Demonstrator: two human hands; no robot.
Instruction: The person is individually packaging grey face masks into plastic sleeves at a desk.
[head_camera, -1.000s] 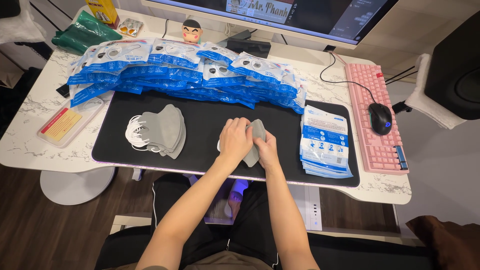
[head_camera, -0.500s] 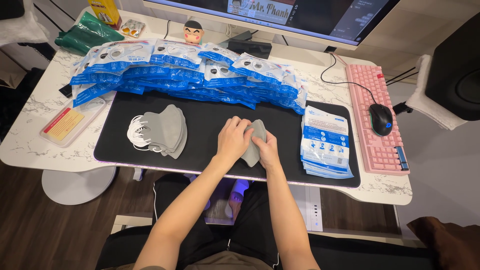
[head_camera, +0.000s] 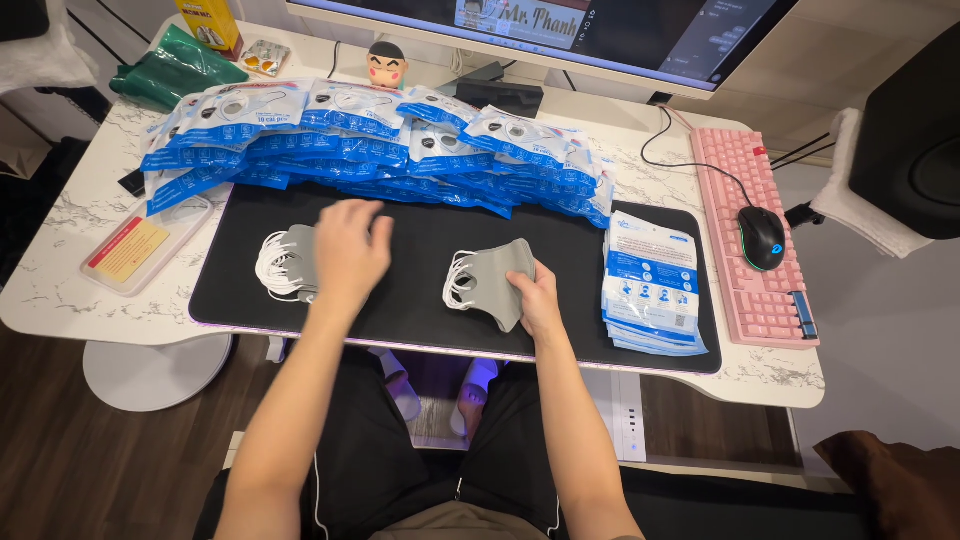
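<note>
A folded grey face mask (head_camera: 492, 275) with white ear loops lies on the black desk mat (head_camera: 420, 300). My right hand (head_camera: 535, 300) pinches its lower right edge. My left hand (head_camera: 348, 250) hovers over a pile of grey masks (head_camera: 290, 265) at the mat's left, fingers loosely curled and spread, covering most of the pile. Whether it touches the pile cannot be told. A long heap of blue and white mask packets (head_camera: 370, 135) runs along the back of the mat.
A stack of flat blue and white packets (head_camera: 652, 285) sits at the mat's right end. A pink keyboard (head_camera: 750, 240) with a black mouse (head_camera: 762, 237) lies further right. A clear case (head_camera: 140, 245) rests left, a monitor (head_camera: 560, 25) stands behind.
My left hand has left the mask in the middle and swung left over the grey pile. My right hand stays on the single mask, which now lies uncovered with its loops showing.
</note>
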